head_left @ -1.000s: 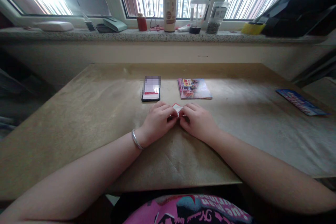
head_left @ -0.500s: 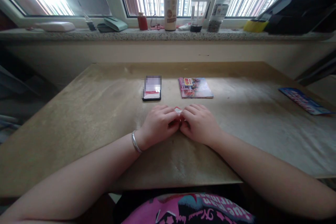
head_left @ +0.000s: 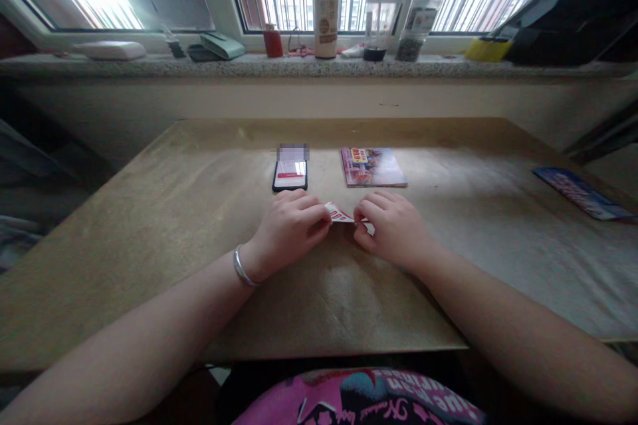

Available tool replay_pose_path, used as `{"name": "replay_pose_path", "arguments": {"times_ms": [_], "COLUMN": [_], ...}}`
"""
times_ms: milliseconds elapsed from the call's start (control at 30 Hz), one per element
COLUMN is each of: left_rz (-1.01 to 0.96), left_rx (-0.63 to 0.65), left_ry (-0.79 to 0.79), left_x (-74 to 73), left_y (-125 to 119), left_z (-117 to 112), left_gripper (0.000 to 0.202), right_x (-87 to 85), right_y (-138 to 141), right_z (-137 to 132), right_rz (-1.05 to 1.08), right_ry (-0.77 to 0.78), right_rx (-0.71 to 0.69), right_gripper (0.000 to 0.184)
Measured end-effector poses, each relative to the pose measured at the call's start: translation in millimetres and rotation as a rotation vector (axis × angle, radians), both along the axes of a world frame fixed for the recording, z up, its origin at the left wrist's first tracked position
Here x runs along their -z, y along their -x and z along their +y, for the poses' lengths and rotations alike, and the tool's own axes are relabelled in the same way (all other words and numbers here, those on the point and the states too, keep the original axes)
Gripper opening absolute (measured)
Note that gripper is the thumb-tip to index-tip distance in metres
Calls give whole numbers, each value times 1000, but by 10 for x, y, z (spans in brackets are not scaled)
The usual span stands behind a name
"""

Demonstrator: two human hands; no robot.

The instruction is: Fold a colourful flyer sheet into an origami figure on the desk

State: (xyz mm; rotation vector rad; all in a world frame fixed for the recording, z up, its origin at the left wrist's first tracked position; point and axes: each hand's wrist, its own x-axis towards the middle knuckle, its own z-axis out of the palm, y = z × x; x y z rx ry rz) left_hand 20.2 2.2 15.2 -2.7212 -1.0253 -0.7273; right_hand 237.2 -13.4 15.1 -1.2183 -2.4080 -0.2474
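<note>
White paper with red print, tan desk, black phone, red and blue booklet, blue leaflet at right edge, silver bracelet, pink patterned shirt

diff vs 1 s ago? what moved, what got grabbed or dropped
The left hand and right hand drew apart sideways, opening out the small red-and-white paper pinched between them; nothing was let go. The phone, booklet and table stayed as they were.
</note>
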Motion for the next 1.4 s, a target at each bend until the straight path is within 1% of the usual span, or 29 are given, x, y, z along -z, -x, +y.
{"name": "replay_pose_path", "arguments": {"times_ms": [133,300,400,533,667,867,1067,1400], "left_rz": [58,62,41,65,50,43,59,75], "left_rx": [-23,-64,-58,-49,-88,-112,-162,-170], "left_ry": [-75,-83,-100,-133,-131,-118,-194,-179], "left_x": [-8,1,-7,-24,-36,-54,-62,11], "left_y": [28,40,54,73,83,92,86,88], "left_z": [10,32,53,64,51,57,41,58], "left_gripper": [19,20,19,20,19,18,20,14], "right_x": [11,12,7,-4,-24,-41,-60,-57], "right_y": [-38,-96,-137,-169,-191,-260,-318,-310], "right_z": [26,62,86,101,92,110,144,137], "right_rz": [-21,-23,-25,-49,-32,-23,-25,-62], "right_ry": [-44,-64,-71,-91,-68,-18,17,24], "right_rx": [22,35,41,69,90,121,118,235], "right_gripper": [8,8,9,10,7,8,8,8]}}
